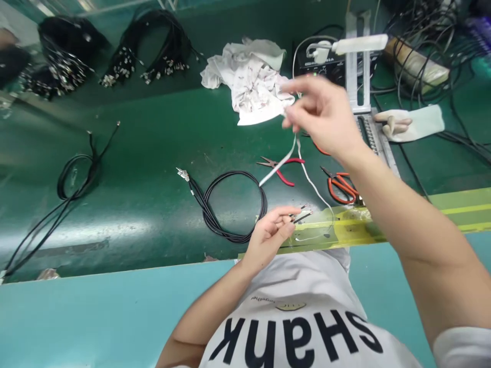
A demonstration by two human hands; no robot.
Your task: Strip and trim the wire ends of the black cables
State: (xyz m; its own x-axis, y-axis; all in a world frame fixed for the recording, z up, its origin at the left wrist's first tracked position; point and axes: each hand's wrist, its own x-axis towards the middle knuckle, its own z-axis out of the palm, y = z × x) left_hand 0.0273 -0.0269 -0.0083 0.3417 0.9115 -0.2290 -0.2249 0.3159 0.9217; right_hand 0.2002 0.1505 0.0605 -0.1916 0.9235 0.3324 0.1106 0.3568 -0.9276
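Observation:
My left hand (268, 237) is low at the bench's front edge, pinching thin black wires (301, 217) with small metal ends. My right hand (318, 115) is raised and blurred, its fingers pinched on a white wire (307, 174) that hangs down towards the yellow-green tape. Below my right hand lie red-handled pliers (280, 168) and orange-handled cutters (339, 186). A coiled black cable (233, 204) with metal terminals (183, 175) lies left of my left hand. A crumpled white cloth (249, 82) lies beyond my right fingers.
The green bench (134, 128) holds black cable bundles (69, 56) at the back left and a loose black cable (76, 179) at the left. A white glove (410, 122), metal rack (374, 138), metal stand (358, 61) and cable tangle (422, 56) sit at the right.

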